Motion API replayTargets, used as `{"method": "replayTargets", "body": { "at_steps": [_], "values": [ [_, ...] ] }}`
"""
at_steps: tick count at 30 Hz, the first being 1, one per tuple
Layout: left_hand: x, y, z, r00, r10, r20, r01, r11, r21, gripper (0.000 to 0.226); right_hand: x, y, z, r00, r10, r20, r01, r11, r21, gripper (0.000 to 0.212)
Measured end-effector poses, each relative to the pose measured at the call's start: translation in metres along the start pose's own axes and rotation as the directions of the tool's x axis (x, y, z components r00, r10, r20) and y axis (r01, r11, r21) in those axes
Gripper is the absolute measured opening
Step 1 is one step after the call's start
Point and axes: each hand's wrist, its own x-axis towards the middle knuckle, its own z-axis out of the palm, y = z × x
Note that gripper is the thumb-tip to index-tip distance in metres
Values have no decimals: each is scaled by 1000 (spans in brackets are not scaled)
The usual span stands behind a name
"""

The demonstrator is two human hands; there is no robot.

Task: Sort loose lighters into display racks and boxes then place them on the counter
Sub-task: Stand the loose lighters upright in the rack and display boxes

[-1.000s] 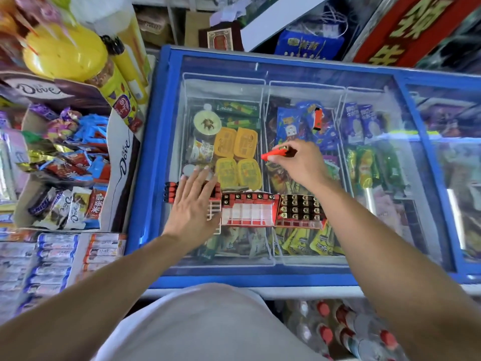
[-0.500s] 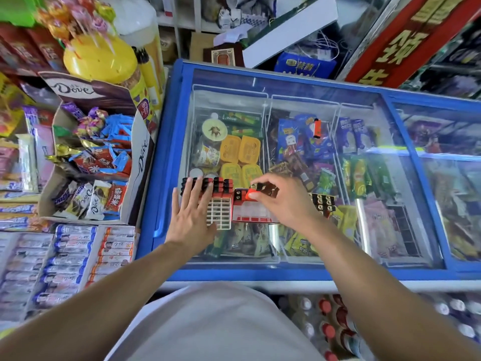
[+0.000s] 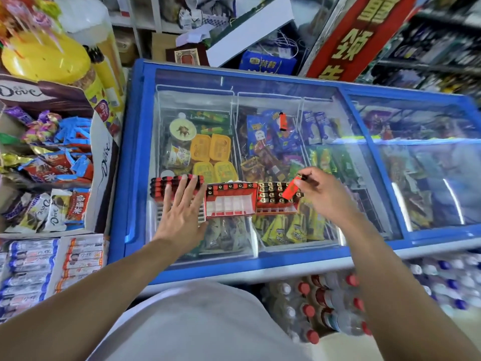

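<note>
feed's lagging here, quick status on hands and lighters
Left hand flat on left rack. Right hand pinches red lighter over right rack. Loose lighter farther back.

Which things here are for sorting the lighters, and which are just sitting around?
For the job:
- red lighter, pinched by the right hand
- left rack, under the flat left hand
- middle rack
- right rack
- loose lighter on the freezer lid

Just around:
- chocolate box
- water bottles
- yellow tub
</note>
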Motion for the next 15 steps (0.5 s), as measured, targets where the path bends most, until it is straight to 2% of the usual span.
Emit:
{"method": "replayTargets", "body": {
  "at_steps": [5, 10, 15],
  "values": [
    [12, 31, -4, 984, 178, 30, -178, 984, 9, 93, -9, 50, -12, 998, 66, -12, -67, 986, -151, 25],
    [31, 72, -14, 898, 396, 192, -416, 906, 76, 90, -9, 67, 12, 995, 76, -71, -88, 980, -180, 21],
    [47, 109, -20, 855, 397, 335, -452, 886, 103, 92, -6, 76, 33, 993, 62, -97, -82, 972, -220, 20]
  ]
}}
